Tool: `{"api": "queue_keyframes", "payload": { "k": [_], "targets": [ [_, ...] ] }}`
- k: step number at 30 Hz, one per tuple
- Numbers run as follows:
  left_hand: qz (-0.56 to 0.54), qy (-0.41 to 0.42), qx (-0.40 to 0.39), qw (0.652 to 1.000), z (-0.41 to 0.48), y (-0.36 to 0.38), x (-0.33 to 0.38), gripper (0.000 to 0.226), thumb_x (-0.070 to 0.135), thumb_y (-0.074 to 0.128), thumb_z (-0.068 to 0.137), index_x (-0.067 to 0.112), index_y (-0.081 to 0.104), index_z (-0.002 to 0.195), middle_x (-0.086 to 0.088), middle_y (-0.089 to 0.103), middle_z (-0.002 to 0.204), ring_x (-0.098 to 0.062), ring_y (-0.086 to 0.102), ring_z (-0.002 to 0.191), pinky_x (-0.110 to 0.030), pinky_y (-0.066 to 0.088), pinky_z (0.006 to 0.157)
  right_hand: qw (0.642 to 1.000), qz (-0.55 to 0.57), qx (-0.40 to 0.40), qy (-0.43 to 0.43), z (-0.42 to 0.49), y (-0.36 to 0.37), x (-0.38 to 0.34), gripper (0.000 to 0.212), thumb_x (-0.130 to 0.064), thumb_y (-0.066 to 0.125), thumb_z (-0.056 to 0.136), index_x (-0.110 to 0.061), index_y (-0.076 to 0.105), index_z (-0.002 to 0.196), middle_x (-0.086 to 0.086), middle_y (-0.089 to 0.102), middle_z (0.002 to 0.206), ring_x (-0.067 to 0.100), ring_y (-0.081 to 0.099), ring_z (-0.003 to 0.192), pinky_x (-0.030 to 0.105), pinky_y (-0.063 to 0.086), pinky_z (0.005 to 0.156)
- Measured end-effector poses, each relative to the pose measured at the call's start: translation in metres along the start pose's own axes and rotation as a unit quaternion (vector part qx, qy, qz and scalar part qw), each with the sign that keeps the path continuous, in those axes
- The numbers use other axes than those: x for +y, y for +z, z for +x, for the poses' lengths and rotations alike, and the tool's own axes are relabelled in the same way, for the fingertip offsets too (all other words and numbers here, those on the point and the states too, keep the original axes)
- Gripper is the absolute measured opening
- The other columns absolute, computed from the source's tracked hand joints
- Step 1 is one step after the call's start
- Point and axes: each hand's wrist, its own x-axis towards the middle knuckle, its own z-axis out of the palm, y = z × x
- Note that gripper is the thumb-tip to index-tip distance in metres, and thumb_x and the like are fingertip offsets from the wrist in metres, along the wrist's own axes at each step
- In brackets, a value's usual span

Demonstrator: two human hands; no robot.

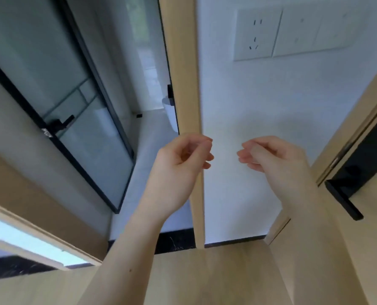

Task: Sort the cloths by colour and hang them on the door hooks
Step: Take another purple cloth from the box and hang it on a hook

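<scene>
Wall and wooden door frame fill the far view, no cloths or hooks in sight, while left hand and right hand hover near, fingers loosely curled on nothing; step judged as fetching, next move calls for locating a cloth.

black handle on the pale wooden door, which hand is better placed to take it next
Right, probably. The right hand, empty with loosely curled fingers, is on the same side as the black handle on the pale wooden door; the left hand, also empty, is farther away. No cloths or hooks show.
</scene>
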Motion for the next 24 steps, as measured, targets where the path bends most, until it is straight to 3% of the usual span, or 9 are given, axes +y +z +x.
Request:
{"api": "queue_keyframes", "payload": {
  "k": [4, 9, 15, 24],
  "targets": [
    [0.014, -0.003, 0.064, 0.998, -0.018, -0.058, -0.008, 0.013, 0.021, 0.061, 0.101, 0.019, 0.073, 0.098, 0.003, 0.075, 0.083, -0.010, 0.071, 0.077, -0.020, 0.054, 0.072, 0.998, -0.004, -0.057, -0.018, -0.010, 0.060, -0.013, 0.016, -0.013, 0.064, 0.095, -0.018, 0.075, 0.084, -0.002, 0.078, 0.081, 0.016, 0.075, 0.087, 0.045, 0.056, 0.098],
    [0.023, -0.010, 0.135, 0.991, -0.050, -0.140, -0.019, 0.011, 0.021, 0.062, 0.100, 0.018, 0.072, 0.098, 0.002, 0.075, 0.083, -0.010, 0.071, 0.077, -0.024, 0.055, 0.075, 0.991, -0.011, -0.132, -0.031, -0.036, 0.142, -0.027, 0.014, -0.016, 0.065, 0.095, -0.019, 0.075, 0.086, -0.007, 0.078, 0.082, 0.007, 0.075, 0.084, 0.043, 0.055, 0.100],
    [0.027, -0.020, 0.201, 0.979, -0.099, -0.247, -0.030, 0.011, 0.022, 0.062, 0.101, 0.017, 0.072, 0.098, 0.005, 0.075, 0.081, -0.008, 0.070, 0.074, -0.022, 0.054, 0.072, 0.975, -0.034, -0.213, -0.059, -0.092, 0.247, -0.047, 0.016, -0.017, 0.064, 0.096, -0.020, 0.075, 0.084, -0.005, 0.078, 0.083, 0.013, 0.075, 0.088, 0.048, 0.054, 0.101],
    [0.050, -0.034, 0.283, 0.957, -0.182, -0.396, -0.048, 0.015, 0.027, 0.061, 0.101, 0.018, 0.073, 0.098, 0.004, 0.074, 0.084, -0.007, 0.070, 0.078, -0.019, 0.054, 0.072, 0.943, -0.047, -0.320, -0.083, -0.181, 0.395, -0.072, 0.016, -0.018, 0.062, 0.097, -0.019, 0.075, 0.088, -0.010, 0.078, 0.084, 0.004, 0.073, 0.086, 0.042, 0.054, 0.100]
  ]
}}
